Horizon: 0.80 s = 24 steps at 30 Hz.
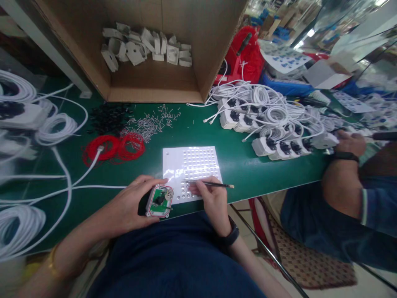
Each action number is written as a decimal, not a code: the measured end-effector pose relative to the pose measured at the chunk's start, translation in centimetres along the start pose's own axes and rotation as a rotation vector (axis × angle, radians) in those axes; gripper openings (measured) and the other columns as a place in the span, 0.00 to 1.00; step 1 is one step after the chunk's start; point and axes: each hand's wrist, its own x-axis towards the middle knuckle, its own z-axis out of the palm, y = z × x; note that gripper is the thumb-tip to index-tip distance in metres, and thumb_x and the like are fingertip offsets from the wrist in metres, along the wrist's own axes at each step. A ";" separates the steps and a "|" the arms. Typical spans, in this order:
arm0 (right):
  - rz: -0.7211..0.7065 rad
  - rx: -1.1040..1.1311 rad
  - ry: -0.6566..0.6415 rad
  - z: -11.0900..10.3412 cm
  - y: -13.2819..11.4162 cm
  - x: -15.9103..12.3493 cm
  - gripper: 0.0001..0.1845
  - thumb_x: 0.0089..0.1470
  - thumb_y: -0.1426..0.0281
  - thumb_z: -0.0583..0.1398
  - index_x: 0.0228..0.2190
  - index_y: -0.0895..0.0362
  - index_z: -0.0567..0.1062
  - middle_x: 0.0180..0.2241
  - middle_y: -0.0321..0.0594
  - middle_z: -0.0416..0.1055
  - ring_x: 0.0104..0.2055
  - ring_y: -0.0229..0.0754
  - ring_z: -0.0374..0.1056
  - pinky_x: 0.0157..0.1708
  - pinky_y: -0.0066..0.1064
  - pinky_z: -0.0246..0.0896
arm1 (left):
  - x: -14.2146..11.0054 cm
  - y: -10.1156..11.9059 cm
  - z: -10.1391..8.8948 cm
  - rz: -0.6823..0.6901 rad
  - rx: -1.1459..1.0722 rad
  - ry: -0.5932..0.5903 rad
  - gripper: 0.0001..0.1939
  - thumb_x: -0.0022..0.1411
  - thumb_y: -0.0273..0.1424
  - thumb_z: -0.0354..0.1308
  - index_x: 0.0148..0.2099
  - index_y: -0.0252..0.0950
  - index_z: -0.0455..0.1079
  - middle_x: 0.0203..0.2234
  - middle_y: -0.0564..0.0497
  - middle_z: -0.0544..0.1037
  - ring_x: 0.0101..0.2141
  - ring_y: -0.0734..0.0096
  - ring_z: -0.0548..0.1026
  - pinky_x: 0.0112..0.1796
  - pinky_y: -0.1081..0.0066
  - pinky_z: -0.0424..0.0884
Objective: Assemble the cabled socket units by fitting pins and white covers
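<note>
The left hand (132, 203) grips a white case (157, 215) with a green circuit board (163, 209) inside, near the green table's edge. The right hand (214, 203) pinches a thin black stick (221, 185) over a white sheet (172, 160) with shiny round dots (202, 158).

I get one feed, head-worn: faces forward and down, near the left hand (133, 205) and right hand (215, 205), green table (238, 165) below, cardboard box (155, 89) farther ahead.
</note>
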 end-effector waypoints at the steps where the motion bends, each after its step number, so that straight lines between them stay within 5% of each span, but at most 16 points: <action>1: -0.002 -0.002 -0.010 -0.1 0.0 0.0 0.12 0.52 0.62 0.61 0.29 0.59 0.70 0.26 0.42 0.76 0.27 0.42 0.75 0.29 0.32 0.72 | 0.0 0.2 0.0 -0.007 -0.009 -0.001 0.35 0.52 0.41 0.61 0.60 0.44 0.57 0.51 0.45 0.64 0.50 0.58 0.67 0.49 0.60 0.67; 18: 0.013 -0.008 -0.064 -0.5 -0.4 0.2 0.12 0.53 0.61 0.61 0.29 0.58 0.69 0.25 0.41 0.76 0.28 0.42 0.75 0.29 0.31 0.71 | 0.1 0.4 0.4 -0.037 -0.056 0.073 0.32 0.50 0.39 0.62 0.57 0.44 0.61 0.50 0.47 0.67 0.50 0.57 0.68 0.50 0.59 0.66; 24: 0.026 0.046 -0.020 0.0 -0.3 0.1 0.14 0.50 0.61 0.63 0.31 0.57 0.67 0.25 0.40 0.76 0.28 0.43 0.75 0.29 0.31 0.71 | -0.3 0.5 2.9 -0.158 -0.351 0.342 0.33 0.49 0.35 0.65 0.57 0.43 0.58 0.53 0.48 0.68 0.53 0.57 0.67 0.54 0.57 0.63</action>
